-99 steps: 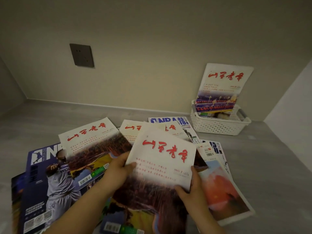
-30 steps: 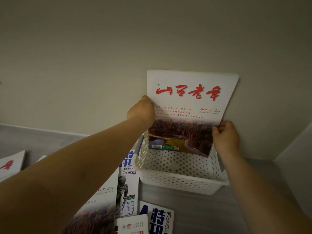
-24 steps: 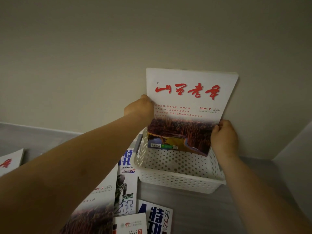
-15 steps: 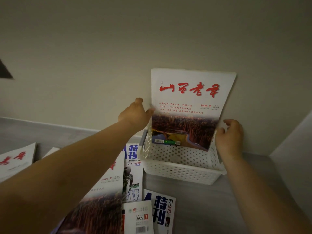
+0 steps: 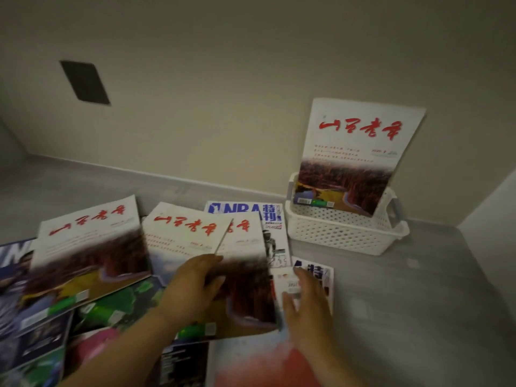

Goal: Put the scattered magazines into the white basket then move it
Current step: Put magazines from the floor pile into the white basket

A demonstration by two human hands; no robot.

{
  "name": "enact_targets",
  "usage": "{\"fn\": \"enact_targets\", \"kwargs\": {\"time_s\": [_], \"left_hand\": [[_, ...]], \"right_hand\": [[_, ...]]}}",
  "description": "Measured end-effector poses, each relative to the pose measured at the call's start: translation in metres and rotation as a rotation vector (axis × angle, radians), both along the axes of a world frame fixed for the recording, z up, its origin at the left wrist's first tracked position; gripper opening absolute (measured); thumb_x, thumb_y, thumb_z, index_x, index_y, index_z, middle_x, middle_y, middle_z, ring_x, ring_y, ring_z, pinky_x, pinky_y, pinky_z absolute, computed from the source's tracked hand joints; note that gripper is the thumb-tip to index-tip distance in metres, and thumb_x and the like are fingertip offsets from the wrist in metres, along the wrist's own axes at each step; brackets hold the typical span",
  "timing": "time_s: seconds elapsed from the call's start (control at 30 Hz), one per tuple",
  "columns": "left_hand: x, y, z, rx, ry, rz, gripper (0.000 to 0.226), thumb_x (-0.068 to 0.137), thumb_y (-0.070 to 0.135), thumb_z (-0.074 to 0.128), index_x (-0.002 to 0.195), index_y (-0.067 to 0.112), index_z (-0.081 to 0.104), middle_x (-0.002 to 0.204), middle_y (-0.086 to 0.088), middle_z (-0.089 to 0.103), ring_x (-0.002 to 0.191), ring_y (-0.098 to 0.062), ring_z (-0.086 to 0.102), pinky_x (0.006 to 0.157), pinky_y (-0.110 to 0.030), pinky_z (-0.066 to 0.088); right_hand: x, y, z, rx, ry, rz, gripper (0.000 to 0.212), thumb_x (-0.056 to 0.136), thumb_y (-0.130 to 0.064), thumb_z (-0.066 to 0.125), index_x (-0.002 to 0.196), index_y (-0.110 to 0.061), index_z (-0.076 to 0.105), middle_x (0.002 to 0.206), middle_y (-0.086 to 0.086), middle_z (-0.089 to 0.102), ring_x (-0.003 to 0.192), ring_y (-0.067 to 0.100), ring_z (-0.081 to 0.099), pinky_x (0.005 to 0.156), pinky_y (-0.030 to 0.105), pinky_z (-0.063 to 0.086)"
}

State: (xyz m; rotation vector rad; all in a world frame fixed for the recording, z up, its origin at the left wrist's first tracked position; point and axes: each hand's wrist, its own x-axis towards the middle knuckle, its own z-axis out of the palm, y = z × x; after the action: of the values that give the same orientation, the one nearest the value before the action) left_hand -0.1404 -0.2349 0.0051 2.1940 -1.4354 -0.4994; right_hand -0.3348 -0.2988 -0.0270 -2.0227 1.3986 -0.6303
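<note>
The white perforated basket (image 5: 343, 236) stands at the back right against the wall. One white magazine with a red title (image 5: 360, 152) stands upright in it, leaning on the wall. Several more magazines lie overlapping on the grey table (image 5: 418, 303). My left hand (image 5: 192, 286) rests with relaxed fingers on a red-titled magazine (image 5: 245, 289) in the middle of the pile. My right hand (image 5: 304, 300) has straight fingers at that magazine's right edge, over a small white magazine. Both hands are blurred.
Another red-titled magazine (image 5: 89, 247) lies at the left, and an NBA magazine (image 5: 245, 215) lies next to the basket. A pink-red cover (image 5: 259, 361) is nearest me. A dark wall plate (image 5: 85, 82) sits high on the back wall. A side wall (image 5: 491, 219) rises at the right.
Both hands let go of the magazine, which now stands in the basket, and came back down and left onto the pile. My view swung left toward the pile.
</note>
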Motion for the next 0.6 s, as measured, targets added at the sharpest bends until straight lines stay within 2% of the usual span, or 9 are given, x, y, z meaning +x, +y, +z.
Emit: {"fn": "enact_targets", "kwargs": {"time_s": [0.07, 0.1, 0.17, 0.2, 0.27, 0.33, 0.4, 0.47, 0.6], "left_hand": [[0.013, 0.03, -0.016, 0.088, -0.131, -0.074, 0.079, 0.079, 0.069, 0.019, 0.138, 0.017, 0.031, 0.149, -0.009, 0.03, 0.138, -0.024, 0.027, 0.113, -0.035, 0.02], [0.021, 0.042, -0.024, 0.148, -0.168, -0.119, 0.103, 0.064, 0.081, -0.006, 0.141, 0.019, 0.022, 0.152, -0.008, 0.02, 0.141, -0.025, 0.017, 0.115, -0.037, 0.013], [0.031, 0.055, -0.039, 0.236, -0.233, -0.185, 0.125, 0.04, 0.084, -0.027, 0.142, 0.022, 0.01, 0.155, -0.006, 0.005, 0.143, -0.026, 0.0, 0.115, -0.035, -0.003], [0.033, 0.058, -0.042, 0.26, -0.258, -0.202, 0.124, 0.038, 0.083, -0.029, 0.142, 0.024, 0.006, 0.155, -0.005, 0.001, 0.143, -0.026, -0.004, 0.113, -0.034, -0.009], [0.034, 0.058, -0.042, 0.299, -0.274, -0.193, 0.112, 0.049, 0.081, -0.023, 0.143, 0.026, 0.001, 0.155, -0.003, -0.005, 0.143, -0.023, -0.008, 0.114, -0.037, -0.01], [0.034, 0.055, -0.039, 0.361, -0.296, -0.129, 0.081, 0.078, 0.07, 0.005, 0.143, 0.022, -0.001, 0.156, -0.004, -0.006, 0.143, -0.023, -0.007, 0.118, -0.042, 0.0], [0.031, 0.05, -0.032, 0.4, -0.329, -0.083, 0.068, 0.09, 0.052, 0.03, 0.143, 0.017, 0.005, 0.156, -0.007, 0.003, 0.143, -0.026, 0.003, 0.117, -0.043, 0.015], [0.028, 0.043, -0.024, 0.439, -0.387, -0.093, 0.053, 0.093, 0.033, 0.036, 0.139, 0.011, 0.02, 0.149, -0.014, 0.023, 0.137, -0.032, 0.021, 0.105, -0.042, 0.033], [0.027, 0.039, -0.007, 0.442, -0.448, -0.165, 0.028, 0.089, 0.007, 0.038, 0.112, 0.004, 0.053, 0.116, -0.017, 0.06, 0.103, -0.033, 0.058, 0.082, -0.039, 0.048]], "right_hand": [[0.018, 0.032, -0.011, -0.011, 0.202, 0.065, 0.054, 0.09, -0.039, 0.04, 0.137, -0.013, 0.031, 0.147, 0.009, 0.032, 0.137, 0.021, 0.028, 0.111, 0.03, 0.019], [0.025, 0.043, -0.014, -0.054, 0.293, 0.076, 0.057, 0.092, -0.047, 0.027, 0.132, -0.009, 0.041, 0.142, 0.013, 0.041, 0.133, 0.023, 0.035, 0.111, 0.031, 0.017], [0.035, 0.058, -0.011, -0.085, 0.397, 0.084, 0.072, 0.091, -0.05, 0.01, 0.109, -0.007, 0.064, 0.119, 0.015, 0.063, 0.117, 0.028, 0.053, 0.109, 0.03, 0.01], [0.035, 0.061, -0.012, -0.106, 0.445, 0.069, 0.069, 0.091, -0.051, 0.014, 0.11, -0.007, 0.064, 0.121, 0.016, 0.062, 0.118, 0.028, 0.053, 0.112, 0.029, 0.002], [0.036, 0.057, -0.016, -0.077, 0.464, 0.061, 0.063, 0.089, -0.051, 0.028, 0.137, -0.011, 0.034, 0.149, 0.014, 0.028, 0.139, 0.023, 0.024, 0.114, 0.029, -0.007], [0.033, 0.05, -0.025, 0.045, 0.425, 0.073, 0.068, 0.088, -0.05, 0.036, 0.143, -0.021, 0.009, 0.156, 0.0, 0.002, 0.143, 0.017, -0.003, 0.116, 0.033, -0.004], [0.036, 0.047, -0.024, 0.052, 0.425, 0.044, 0.069, 0.088, -0.047, 0.04, 0.143, -0.022, 0.007, 0.155, -0.002, 0.002, 0.143, 0.017, -0.003, 0.116, 0.033, 0.0], [0.043, 0.052, -0.018, 0.06, 0.378, 0.018, 0.066, 0.089, -0.04, 0.044, 0.142, -0.019, 0.012, 0.155, 0.0, 0.01, 0.142, 0.019, 0.002, 0.116, 0.034, 0.003], [0.059, 0.063, -0.004, -0.098, -0.015, -0.211, 0.036, 0.083, -0.008, 0.057, 0.118, -0.002, 0.053, 0.129, 0.015, 0.05, 0.125, 0.029, 0.037, 0.105, 0.036, 0.03]]}}
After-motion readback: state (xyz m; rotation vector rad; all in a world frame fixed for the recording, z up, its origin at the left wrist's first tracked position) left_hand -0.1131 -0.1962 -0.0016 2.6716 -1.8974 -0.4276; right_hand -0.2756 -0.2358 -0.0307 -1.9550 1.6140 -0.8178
